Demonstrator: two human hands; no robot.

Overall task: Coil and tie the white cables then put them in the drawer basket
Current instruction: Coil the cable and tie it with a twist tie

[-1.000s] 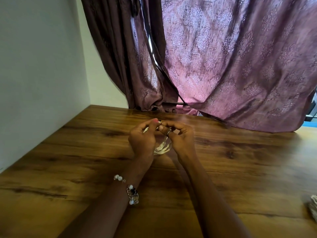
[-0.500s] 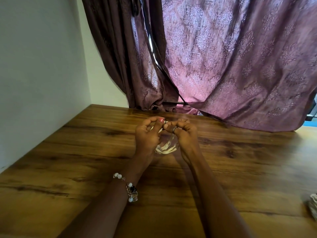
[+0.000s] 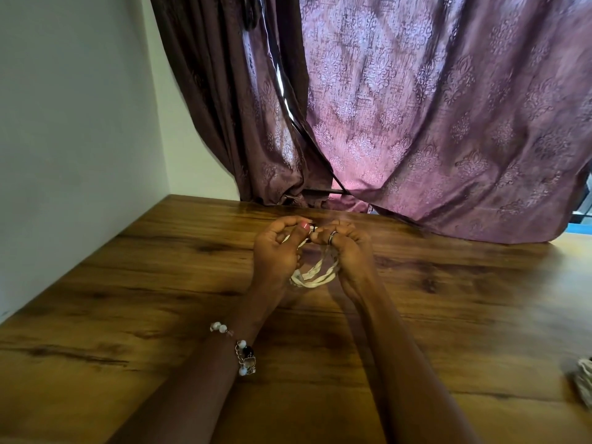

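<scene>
Both hands have kept close together over the wooden table (image 3: 134, 302), shifting only slightly since a second ago, and the coil between them now hangs a little lower and shows more of its loops. No brand, label or writing can be read anywhere in view.

The left hand (image 3: 275, 254) and the right hand (image 3: 349, 254) meet fingertip to fingertip above the white cable (image 3: 315, 277), both with fingers curled and pinching the top of the coil, where a small dark piece sits between the thumbs (what it is cannot be told). The cable is a bundle of several thin, flat-looking off-white strands, looped into a rough ring that hangs from the fingers, its lower arc just above or touching the tabletop; which of the two cannot be made out.

A beaded bracelet (image 3: 243, 354) circles the left wrist and a ring (image 3: 333, 236) sits on a right finger. A patterned purple curtain (image 3: 432, 116) hangs behind the table, and a pale object (image 3: 584, 379) lies at the table's right edge, cut off by the frame.
</scene>
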